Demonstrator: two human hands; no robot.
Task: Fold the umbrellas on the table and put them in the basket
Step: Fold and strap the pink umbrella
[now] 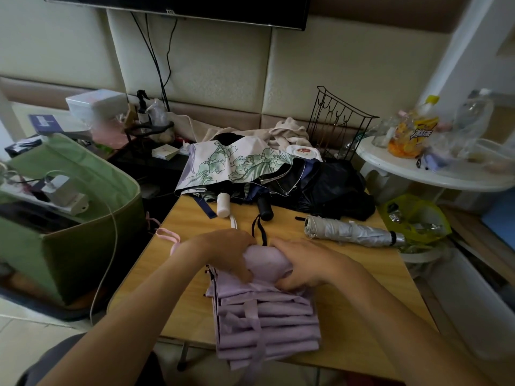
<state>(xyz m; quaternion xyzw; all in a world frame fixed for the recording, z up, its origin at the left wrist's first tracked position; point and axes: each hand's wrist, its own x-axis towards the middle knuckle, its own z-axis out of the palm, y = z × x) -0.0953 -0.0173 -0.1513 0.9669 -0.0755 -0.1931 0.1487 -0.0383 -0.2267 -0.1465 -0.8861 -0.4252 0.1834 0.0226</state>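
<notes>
Both hands, left hand (223, 253) and right hand (303, 264), grip the lilac umbrella (264, 310) near its far end (soft, slippery cloth; probably best held there).

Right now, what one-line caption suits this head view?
Both hands, left and right, gather a pleated lilac fabric umbrella on the wooden table.

The black screen (178, 6) seems to read "TCL"; other labels are blurred.
</notes>
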